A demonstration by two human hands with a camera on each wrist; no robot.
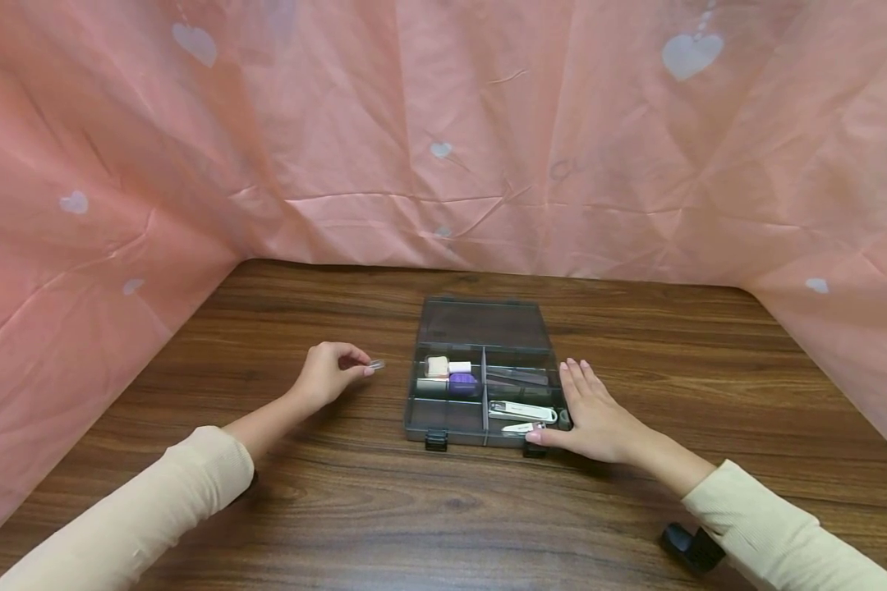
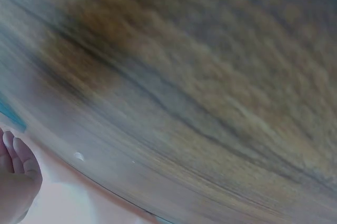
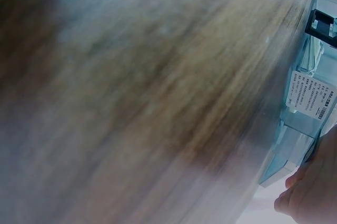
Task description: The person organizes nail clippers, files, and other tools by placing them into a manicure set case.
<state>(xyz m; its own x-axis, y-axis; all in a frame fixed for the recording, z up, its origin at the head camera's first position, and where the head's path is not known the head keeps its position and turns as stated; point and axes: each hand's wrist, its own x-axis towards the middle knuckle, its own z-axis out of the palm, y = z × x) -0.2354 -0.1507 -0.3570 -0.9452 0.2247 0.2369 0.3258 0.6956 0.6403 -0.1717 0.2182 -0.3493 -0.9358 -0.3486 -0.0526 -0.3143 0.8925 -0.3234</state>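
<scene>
A makeshift tabletop recording corner rather than a lived-in room: a dark wood-grain table [image 1: 384, 509] is walled on three sides by a creased pink plastic sheet printed with white hearts [image 1: 488, 139].

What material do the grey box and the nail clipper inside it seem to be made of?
The box looks like smoky see-through plastic: its contents show through the walls. The nail clipper looks like polished metal, silvery with bright glints, though chrome-coated plastic cannot be excluded.
</scene>
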